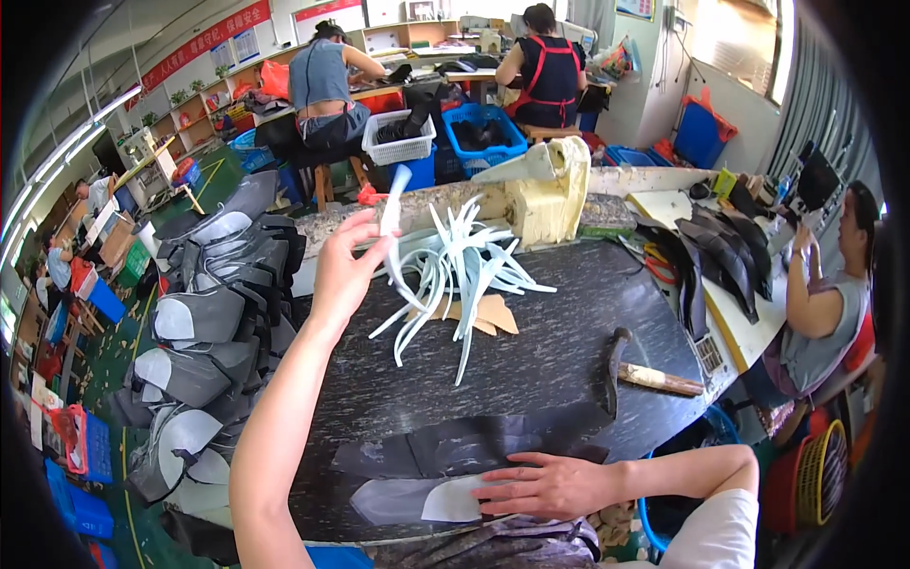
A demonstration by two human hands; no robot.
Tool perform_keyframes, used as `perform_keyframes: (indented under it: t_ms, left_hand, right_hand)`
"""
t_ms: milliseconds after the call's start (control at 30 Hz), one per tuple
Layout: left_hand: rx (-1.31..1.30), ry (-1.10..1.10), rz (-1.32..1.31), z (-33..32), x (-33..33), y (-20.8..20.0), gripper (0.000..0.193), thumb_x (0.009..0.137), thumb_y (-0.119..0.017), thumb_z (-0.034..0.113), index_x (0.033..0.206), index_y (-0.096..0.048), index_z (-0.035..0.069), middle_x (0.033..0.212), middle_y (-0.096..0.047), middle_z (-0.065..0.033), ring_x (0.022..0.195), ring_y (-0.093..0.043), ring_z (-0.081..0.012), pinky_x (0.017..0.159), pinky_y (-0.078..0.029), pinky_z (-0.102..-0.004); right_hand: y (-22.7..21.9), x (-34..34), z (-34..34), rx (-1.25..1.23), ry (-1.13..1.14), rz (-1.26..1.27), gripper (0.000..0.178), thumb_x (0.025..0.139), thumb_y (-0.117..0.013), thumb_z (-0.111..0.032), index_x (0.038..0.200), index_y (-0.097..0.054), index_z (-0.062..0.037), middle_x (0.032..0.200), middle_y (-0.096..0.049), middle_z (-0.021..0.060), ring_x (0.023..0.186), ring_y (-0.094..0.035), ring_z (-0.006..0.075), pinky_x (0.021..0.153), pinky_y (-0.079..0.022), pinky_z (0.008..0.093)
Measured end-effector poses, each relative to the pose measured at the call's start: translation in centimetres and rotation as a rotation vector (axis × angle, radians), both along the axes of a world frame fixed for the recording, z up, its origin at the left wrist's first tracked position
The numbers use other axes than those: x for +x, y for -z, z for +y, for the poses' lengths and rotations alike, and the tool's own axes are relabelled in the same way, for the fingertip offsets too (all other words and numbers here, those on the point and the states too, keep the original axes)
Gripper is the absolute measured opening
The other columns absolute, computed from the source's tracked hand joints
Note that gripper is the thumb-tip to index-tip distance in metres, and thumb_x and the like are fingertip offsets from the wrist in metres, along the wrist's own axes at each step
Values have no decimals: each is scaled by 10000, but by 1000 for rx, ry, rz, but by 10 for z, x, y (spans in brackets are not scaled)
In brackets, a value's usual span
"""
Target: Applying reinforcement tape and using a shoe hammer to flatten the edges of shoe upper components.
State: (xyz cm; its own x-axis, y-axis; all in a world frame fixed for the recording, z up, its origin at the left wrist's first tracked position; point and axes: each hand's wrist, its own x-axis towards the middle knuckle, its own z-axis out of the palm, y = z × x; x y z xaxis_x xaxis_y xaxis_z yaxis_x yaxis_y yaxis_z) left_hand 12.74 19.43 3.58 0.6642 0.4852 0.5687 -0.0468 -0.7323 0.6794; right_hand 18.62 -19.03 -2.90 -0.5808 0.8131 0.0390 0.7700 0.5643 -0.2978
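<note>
My left hand (351, 261) is raised over the far left of the dark speckled tabletop (370, 403). Its thumb and fingers pinch a pale blue-white strip (390, 216), which stands up above them and curls down below. Just beyond lies a tangled bunch of similar pale strips (464, 251), with tan scraps (493, 313) partly under it. Near the front edge my right hand (550, 486) lies flat, fingers spread, on a dark grey cut piece with a whitish patch (452, 500). Behind that stretches a longer black piece (427, 448).
A hammer (654, 377) with a wooden handle lies right of centre. Stacked grey cut pieces (204, 318) crowd the left side. A yellowed foam-like block (555, 194) stands at the back edge. Curved black pieces (725, 251) cover a side table, where a co-worker (825, 303) sits.
</note>
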Motion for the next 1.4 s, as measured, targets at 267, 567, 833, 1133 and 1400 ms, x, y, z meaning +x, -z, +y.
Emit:
perform_keyframes:
  t_ms: [267, 567, 833, 1133, 1400]
  left_hand:
    - [-611, 462, -48, -72, -16, -41, 217, 991, -613, 149, 1111, -693, -13, 1007, -721, -54, 989, -656, -122, 920, -499, -277]
    - [-781, 516, -100, -97, -26, -17, 244, 1022, -569, 184, 1135, -683, 0, 1113, -701, -98, 1072, -635, -159, 1010, -466, -333]
    - [-714, 321, -523, -80, -81, -50, 234, 1032, -521, 176, 1144, -611, -10, 810, -574, -39, 767, -557, -125, 791, -526, -357]
    - [-649, 807, 768, -204, -154, 39, 241, 909, -710, 96, 1133, -695, 9, 936, -694, -99, 786, -688, -239, 690, -526, -304]
    - [-458, 553, 410, -228, -151, 21, 247, 839, -746, -39, 1074, -687, 13, 892, -698, -93, 684, -656, -164, 588, -499, -255]
  right_hand:
    - [-43, 30, 46, 219, 507, 718, 754, 876, -740, -135, 1518, -350, -78, 1489, -404, 249, 1082, -652, 277, 949, -530, 392]
    - [-80, 83, 154, 186, 564, 962, 281, 980, -599, -115, 1243, -659, -35, 888, -690, 112, 730, -673, 168, 671, -547, 307]
    - [-25, 175, 166, 746, 845, -450, 330, 893, -705, -221, 1166, -649, -45, 1208, -607, 186, 1142, -565, 339, 927, -493, 434]
    - [-19, -28, -23, -512, 534, 1440, 218, 943, -709, -112, 1127, -662, -6, 852, -629, 1, 707, -591, 40, 611, -487, 191]
    - [1, -27, -78, -337, 808, 1491, 143, 937, -689, -57, 1061, -705, 12, 1053, -688, 81, 966, -673, 136, 824, -555, 252]
